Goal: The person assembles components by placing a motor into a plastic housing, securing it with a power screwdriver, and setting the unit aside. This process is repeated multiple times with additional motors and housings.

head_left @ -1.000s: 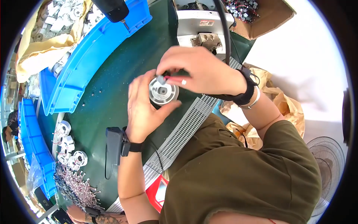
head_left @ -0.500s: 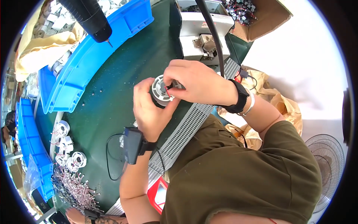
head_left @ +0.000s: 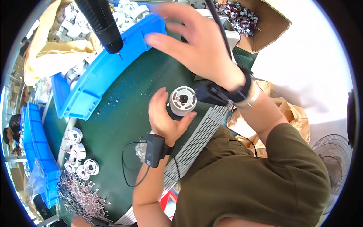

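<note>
A white round plastic housing (head_left: 183, 99) with a slotted rim and a small black part at its centre stands upright at the middle of the bench. My left hand (head_left: 166, 119) curls around its near left side, thumb in front and fingers to the left, steadying it. Above and beyond it, my right hand (head_left: 193, 47) is raised, fingers spread and blurred, with nothing seen in it. It hovers near the blue bin's (head_left: 130, 49) right end. A black electric screwdriver (head_left: 107, 32) with a thin bit hangs over that bin, left of my right hand.
White housings with wires (head_left: 77, 151) sit at the left, beside a heap of small wired parts (head_left: 85, 195). A cardboard box (head_left: 270, 22) of small parts stands far right. A perforated grey strip (head_left: 196, 143) runs along the near edge. Another person's hand (head_left: 80, 221) shows lower left.
My right hand has left the housing's top and risen up and away toward the blue bin, fingers opening. My left hand stays around the housing. The whole view has shifted slightly.
</note>
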Tool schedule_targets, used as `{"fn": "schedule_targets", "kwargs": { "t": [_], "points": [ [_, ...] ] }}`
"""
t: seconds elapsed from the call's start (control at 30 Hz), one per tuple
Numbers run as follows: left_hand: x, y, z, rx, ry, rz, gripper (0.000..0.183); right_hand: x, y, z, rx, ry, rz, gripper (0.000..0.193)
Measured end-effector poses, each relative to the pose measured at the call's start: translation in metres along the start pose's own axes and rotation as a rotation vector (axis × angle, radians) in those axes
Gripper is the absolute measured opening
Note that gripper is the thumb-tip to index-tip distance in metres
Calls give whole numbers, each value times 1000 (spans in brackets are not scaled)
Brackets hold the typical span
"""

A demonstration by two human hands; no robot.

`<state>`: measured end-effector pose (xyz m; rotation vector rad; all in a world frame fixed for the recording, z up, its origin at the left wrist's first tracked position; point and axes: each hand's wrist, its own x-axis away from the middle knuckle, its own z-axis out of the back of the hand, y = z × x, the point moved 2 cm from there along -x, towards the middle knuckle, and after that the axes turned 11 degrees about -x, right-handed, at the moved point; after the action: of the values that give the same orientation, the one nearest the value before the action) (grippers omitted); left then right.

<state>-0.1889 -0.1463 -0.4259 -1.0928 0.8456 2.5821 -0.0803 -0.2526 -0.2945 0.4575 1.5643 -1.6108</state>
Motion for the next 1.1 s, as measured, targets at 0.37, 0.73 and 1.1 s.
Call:
{"fn": "schedule_targets", "kwargs": {
  "t": [0.37, 0.73, 1.1],
  "points": [
    [-3, 5, -2, -130, -42, -187, 39, -88, -15, 2, -880, -219, -160, 18],
    [-1, 4, 0, -134, -123, -108, 40, 13, 8, 110, -492, 249, -248, 27],
    [-1, 6, 1, -104, -152, -97, 38, 23, 10, 112, -482, 221, -309, 30]
  ]
}}
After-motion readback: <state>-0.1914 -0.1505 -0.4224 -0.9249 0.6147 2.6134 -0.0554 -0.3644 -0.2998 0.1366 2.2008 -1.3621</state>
